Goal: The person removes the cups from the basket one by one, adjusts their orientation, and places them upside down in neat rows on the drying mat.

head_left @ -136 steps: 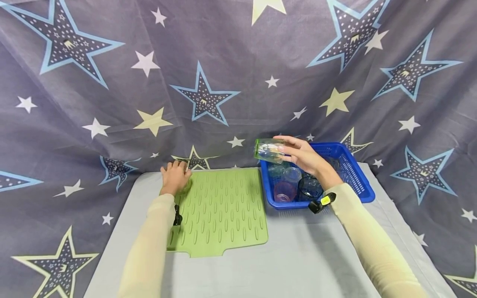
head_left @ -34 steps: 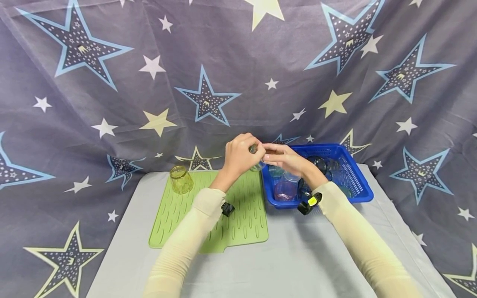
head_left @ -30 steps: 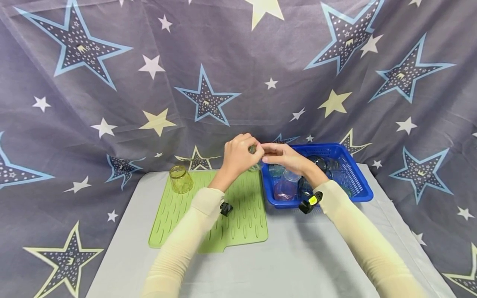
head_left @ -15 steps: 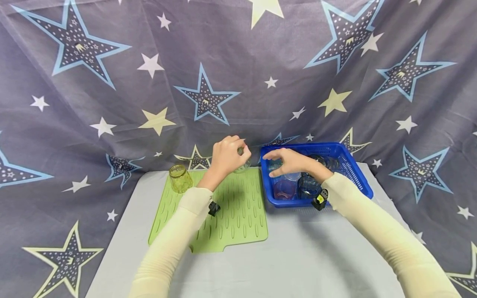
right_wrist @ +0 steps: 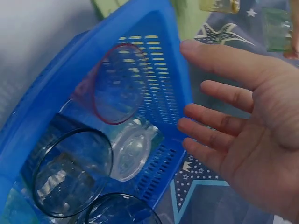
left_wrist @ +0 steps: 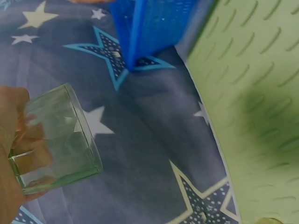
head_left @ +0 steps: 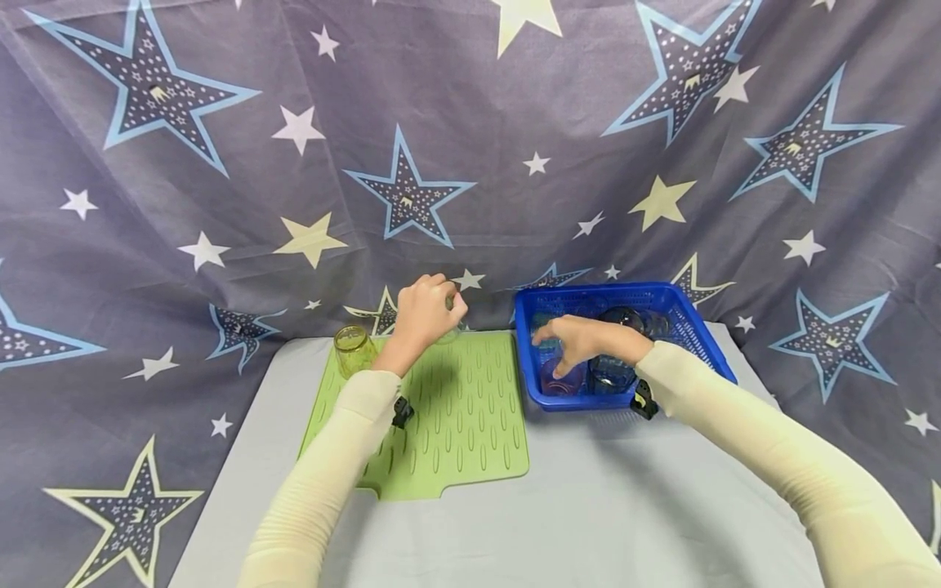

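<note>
Above the back of the green drying mat, my left hand grips a pale green drinking glass. In the left wrist view the glass lies tilted, its wide mouth facing away from the palm. My right hand hovers over the blue basket with fingers spread and holding nothing. Close to it in the right wrist view are a pink glass, a dark blue glass and a clear glass. A yellow glass stands on the mat's back left corner.
The basket, with slotted walls, stands right beside the mat on a white-covered table. Several more glasses lie crowded inside it. A grey star-patterned curtain hangs directly behind the table.
The green glass went from my right hand to my left, which carried it left over the mat. My right hand moved back over the basket. The yellow glass came into view.
</note>
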A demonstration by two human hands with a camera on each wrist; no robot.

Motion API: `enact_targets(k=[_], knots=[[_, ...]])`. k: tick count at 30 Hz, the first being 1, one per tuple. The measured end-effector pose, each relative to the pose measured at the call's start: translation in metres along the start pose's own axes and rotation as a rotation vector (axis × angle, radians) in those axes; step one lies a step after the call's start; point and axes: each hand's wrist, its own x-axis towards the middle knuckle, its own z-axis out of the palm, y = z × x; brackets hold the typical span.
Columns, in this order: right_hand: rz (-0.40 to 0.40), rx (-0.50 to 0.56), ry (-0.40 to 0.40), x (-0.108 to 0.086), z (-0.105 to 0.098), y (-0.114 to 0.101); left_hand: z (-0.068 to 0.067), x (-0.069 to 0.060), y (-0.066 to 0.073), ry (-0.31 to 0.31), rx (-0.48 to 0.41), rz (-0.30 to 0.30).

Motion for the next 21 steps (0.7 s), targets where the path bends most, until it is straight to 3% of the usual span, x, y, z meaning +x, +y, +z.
enact_targets(k=[9,13,21], knots=[[0.013,-0.038,-0.086,0.002,0.014,0.003,0.009,-0.010,-0.022,-0.051,0.050,-0.077],[0.020,-0.058,-0.092,0.003,0.019,0.006,0.012,-0.013,-0.031,-0.056,0.060,-0.104],[0.015,-0.078,-0.102,0.006,0.028,0.011,0.019,-0.022,-0.048,-0.139,0.090,-0.174]])
